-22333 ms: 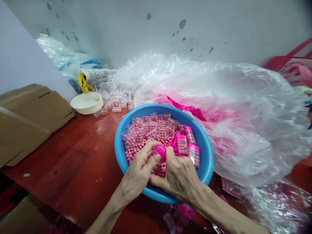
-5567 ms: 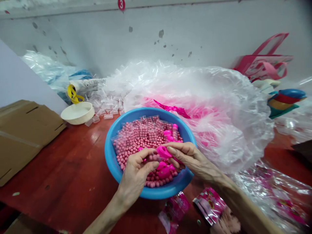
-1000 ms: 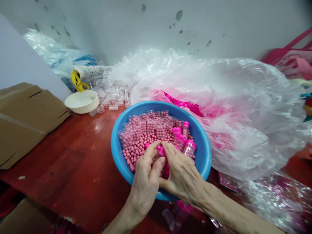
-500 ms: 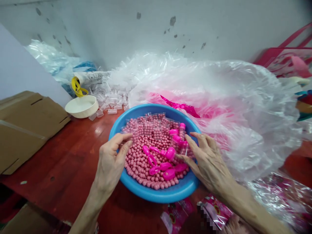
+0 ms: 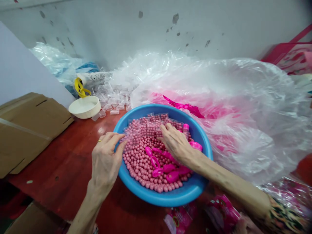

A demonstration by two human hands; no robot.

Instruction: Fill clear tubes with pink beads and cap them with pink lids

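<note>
A round blue plastic basin (image 5: 168, 197) stands on the table, filled with loose pink beads (image 5: 138, 162) and small clear zip bags of beads (image 5: 148, 125). Bright magenta plastic pieces (image 5: 161, 169) lie on the beads at the near side. My right hand (image 5: 175, 143) rests inside the basin, fingertips on the bagged beads, holding nothing I can see. My left hand (image 5: 106, 159) hovers at the left rim, fingers apart and empty. A clear tube with a pink cap (image 5: 186, 130) stands beyond my right hand.
A large clear plastic sack (image 5: 234, 130) bulges right behind the basin, and a heap of small clear tubes (image 5: 114, 100) lies beyond it. A cream bowl (image 5: 85, 107) and flattened cardboard (image 5: 31, 130) sit left on the red table (image 5: 65, 162).
My right hand has moved left from the basin's right side to over the beads. My left hand has shifted slightly left to the rim. The magenta pieces stay put.
</note>
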